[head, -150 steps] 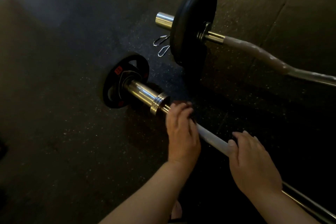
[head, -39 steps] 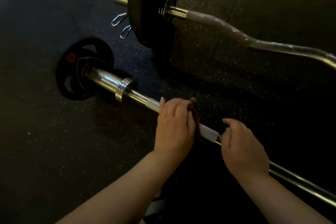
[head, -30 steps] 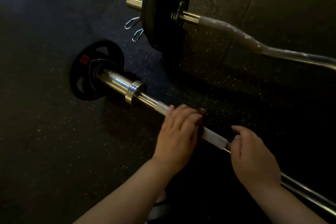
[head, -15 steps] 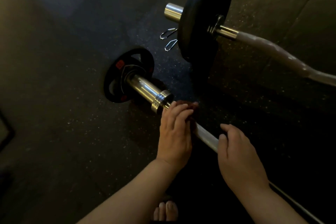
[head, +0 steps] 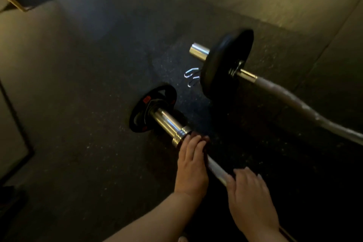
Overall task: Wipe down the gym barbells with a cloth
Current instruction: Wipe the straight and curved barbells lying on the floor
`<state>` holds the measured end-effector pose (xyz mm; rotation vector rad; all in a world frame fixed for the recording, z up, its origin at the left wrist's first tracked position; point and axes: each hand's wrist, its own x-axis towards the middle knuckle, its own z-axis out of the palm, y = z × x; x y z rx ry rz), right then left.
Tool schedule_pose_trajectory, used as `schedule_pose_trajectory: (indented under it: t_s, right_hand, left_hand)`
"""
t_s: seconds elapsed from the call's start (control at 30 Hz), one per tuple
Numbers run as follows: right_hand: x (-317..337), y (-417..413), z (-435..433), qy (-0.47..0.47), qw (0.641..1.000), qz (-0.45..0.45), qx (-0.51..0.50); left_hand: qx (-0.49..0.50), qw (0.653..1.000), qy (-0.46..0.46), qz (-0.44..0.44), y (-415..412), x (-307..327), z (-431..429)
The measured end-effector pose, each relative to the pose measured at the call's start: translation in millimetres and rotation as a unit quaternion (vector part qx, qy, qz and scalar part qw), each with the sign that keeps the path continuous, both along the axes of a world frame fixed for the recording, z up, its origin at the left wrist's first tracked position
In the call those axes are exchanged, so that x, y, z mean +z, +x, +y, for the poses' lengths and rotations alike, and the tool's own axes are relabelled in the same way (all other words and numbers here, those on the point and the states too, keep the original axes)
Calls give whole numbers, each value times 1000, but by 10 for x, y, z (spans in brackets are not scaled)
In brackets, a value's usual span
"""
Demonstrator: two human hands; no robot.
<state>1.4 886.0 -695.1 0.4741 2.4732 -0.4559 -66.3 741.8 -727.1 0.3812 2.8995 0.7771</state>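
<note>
Barbell (head: pixel 167 122) lies on floor (head: pixel 78 143), long axis running from collar (head: pixel 181 136) back toward the person; left hand (head: pixel 191 165), at collar, wraps cloth (head: pixel 205 139) round shaft (head: pixel 216 170); right hand (head: pixel 251 196) grips shaft farther from collar.

Below you is a dark, speckled rubber floor (head: pixel 88 143), with a paler section beyond a seam at the upper right. Two bars lie on it: a straight barbell (head: pixel 167 122) resting on its small black plate (head: pixel 141 116), and a curl bar (head: pixel 294 102) on a large black plate (head: pixel 222 68). A wire spring clip (head: pixel 191 76) sits just beside that plate; you cannot tell whether it touches the floor.
</note>
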Motion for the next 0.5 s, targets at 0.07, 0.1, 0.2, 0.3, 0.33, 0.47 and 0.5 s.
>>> schedule_pose_trajectory:
  t_s: [0.07, 0.1, 0.2, 0.3, 0.33, 0.47, 0.5]
  right_hand:
    - [-32, -11, -31, 8, 1000, 2, -1]
    - [-40, -4, -19, 17, 1000, 1, -2]
    - [-49, 26, -32, 44, 999, -1, 22]
    - [-66, 32, -100, 48, 999, 20, 2]
    - [-71, 25, -107, 58, 998, 17, 5]
    - [31, 37, -96, 90, 992, -55, 64]
    - [67, 48, -101, 89, 992, -60, 62]
  left_hand:
    - [-33, 999, -16, -17, 26, 58, 58]
    - [-76, 997, -27, -5, 26, 63, 41]
    - [-171, 984, -18, 55, 52, -8, -174]
    - [-175, 984, -23, 28, -36, 79, -390]
    - [-174, 984, -24, 17, -57, 118, -402]
    - [-147, 989, -26, 2, 2, 214, -346]
    - [-132, 991, -12, -15, 30, 237, -342]
